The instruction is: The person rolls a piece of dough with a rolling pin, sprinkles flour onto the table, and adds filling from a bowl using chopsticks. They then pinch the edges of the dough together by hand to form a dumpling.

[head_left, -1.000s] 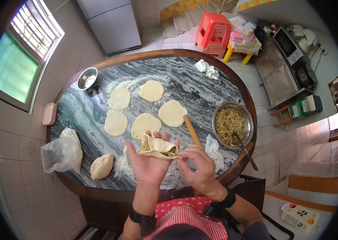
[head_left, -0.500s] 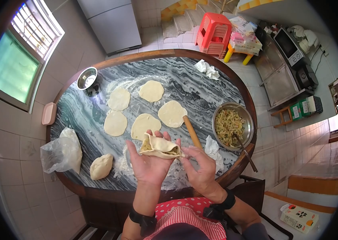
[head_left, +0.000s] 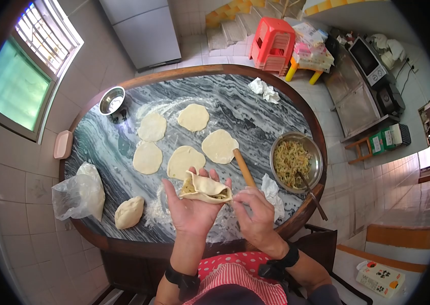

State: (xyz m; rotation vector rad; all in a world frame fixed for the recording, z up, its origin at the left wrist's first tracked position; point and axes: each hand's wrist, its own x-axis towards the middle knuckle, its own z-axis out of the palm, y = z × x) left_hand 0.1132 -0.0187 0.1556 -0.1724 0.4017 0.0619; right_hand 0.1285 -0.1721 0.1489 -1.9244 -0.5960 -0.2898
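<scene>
My left hand (head_left: pixel 193 214) lies palm up under a half-folded dumpling (head_left: pixel 206 188), its fingers curled behind the dough. Shredded filling shows through openings at the dumpling's left end and along its front right. At its right tip, my right hand (head_left: pixel 255 216) has thumb and forefinger closed at the dough edge. Just beyond my hands lie several flat dough rounds (head_left: pixel 147 157) and a wooden rolling pin (head_left: pixel 244 169), whose end touches one round. A closed, pleated dumpling (head_left: pixel 129 212) rests to the left of my left hand.
A steel bowl of shredded filling (head_left: pixel 312 143) with a spoon (head_left: pixel 314 198) stands at the table's right edge. Crumpled tissue (head_left: pixel 272 195) lies near my right hand. A plastic bag (head_left: pixel 80 195), small metal bowl (head_left: pixel 111 100) and pink dish (head_left: pixel 63 145) line the left side.
My right hand's fingers have drawn together into a tighter pinch at the dumpling's right tip. My left hand and the dumpling have hardly moved.
</scene>
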